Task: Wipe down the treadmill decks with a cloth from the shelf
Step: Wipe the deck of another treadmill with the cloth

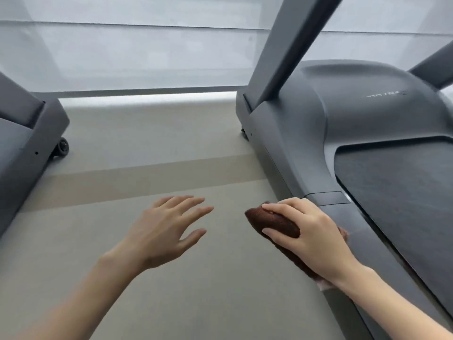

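Head view, our listing. Item one: grey treadmill (355, 133), its side rail (362, 231) edging the dark belt (404, 192). Item two: brown cloth (272, 222), bunched on that rail's outer edge and overhanging it; our right hand (311, 239) curls over it, gripping. Item three: our left hand (169, 231), fingers spread, holding nothing, above the floor (152, 143) beside the treadmill. Item four: second treadmill (24, 143), well apart from the first, floor between
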Available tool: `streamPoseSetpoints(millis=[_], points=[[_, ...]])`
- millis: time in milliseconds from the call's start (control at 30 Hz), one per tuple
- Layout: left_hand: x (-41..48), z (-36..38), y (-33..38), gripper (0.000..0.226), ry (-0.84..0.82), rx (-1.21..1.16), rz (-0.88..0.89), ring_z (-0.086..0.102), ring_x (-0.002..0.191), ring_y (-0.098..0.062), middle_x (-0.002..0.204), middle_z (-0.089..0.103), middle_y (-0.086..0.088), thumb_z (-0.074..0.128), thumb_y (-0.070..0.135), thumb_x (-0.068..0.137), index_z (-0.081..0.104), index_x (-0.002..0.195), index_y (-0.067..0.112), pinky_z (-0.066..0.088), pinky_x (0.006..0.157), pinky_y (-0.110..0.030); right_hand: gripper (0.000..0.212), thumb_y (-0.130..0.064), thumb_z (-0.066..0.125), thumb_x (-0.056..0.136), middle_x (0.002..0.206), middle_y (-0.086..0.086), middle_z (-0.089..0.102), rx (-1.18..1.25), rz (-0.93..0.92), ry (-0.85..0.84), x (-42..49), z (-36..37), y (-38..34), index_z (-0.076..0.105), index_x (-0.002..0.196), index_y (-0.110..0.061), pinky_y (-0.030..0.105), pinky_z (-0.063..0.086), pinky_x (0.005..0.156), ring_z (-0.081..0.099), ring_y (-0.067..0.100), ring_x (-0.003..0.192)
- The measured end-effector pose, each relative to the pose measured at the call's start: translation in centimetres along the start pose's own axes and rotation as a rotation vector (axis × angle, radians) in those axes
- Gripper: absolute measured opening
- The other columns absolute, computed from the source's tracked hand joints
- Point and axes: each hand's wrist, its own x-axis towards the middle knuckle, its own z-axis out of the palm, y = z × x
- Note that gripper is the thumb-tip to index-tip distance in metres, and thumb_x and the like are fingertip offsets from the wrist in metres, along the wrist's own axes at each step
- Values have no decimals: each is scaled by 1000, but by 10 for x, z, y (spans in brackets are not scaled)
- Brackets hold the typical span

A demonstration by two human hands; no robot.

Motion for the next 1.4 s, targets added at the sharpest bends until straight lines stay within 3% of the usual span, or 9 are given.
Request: streamPoseSetpoints(millis=[333,500,700,933,1033,1267,1400], points=[[-34,-46,-89,55,9,30,-165,52,122,-18,131,57,5,27,54,86,53,130,33,38,103,-39,35,-43,69,79,101,-16,61,-11,-133,-70,90,45,-91,63,113,-34,18,36,75,49,3,94],[-29,-66,-120,61,46,25,-265,48,126,-17,135,53,6,24,57,84,49,134,33,33,106,-36,35,-41,70,79,101,-15,62,-8,-179,-120,145,48,-109,64,112,-32,22,44,77,52,7,96],[-15,-135,-141,58,46,-6,-357,55,118,-17,128,59,6,32,53,83,54,130,29,40,98,-34,33,-35,72,79,104,-15,65,68,-178,-149,217,21,-148,66,112,-30,25,44,80,53,11,96],[-13,-269,-140,60,-2,3,-385,54,120,-20,125,61,1,29,52,82,57,128,25,41,100,-38,33,-33,74,77,100,-14,67,112,-175,-134,276,-74,-215,67,109,-28,29,48,74,55,14,90],[-15,-339,-135,56,-12,7,-393,57,116,-20,121,63,1,34,51,82,60,125,25,44,98,-38,32,-34,74,77,99,-13,67,89,-173,-114,301,-132,-244,68,108,-28,25,44,72,54,14,87],[-40,-520,-115,57,-28,-10,-424,44,129,-19,135,53,2,32,51,85,49,135,27,35,107,-38,32,-30,76,76,98,-10,68,57,-216,-116,354,-280,-335,68,108,-25,26,42,70,54,18,86],[-58,-619,-87,54,-7,-28,-464,41,132,-20,137,51,1,42,46,85,50,134,26,35,107,-42,34,-29,76,77,100,-8,67,82,-268,-138,366,-364,-393,68,109,-24,23,38,72,54,18,87]])
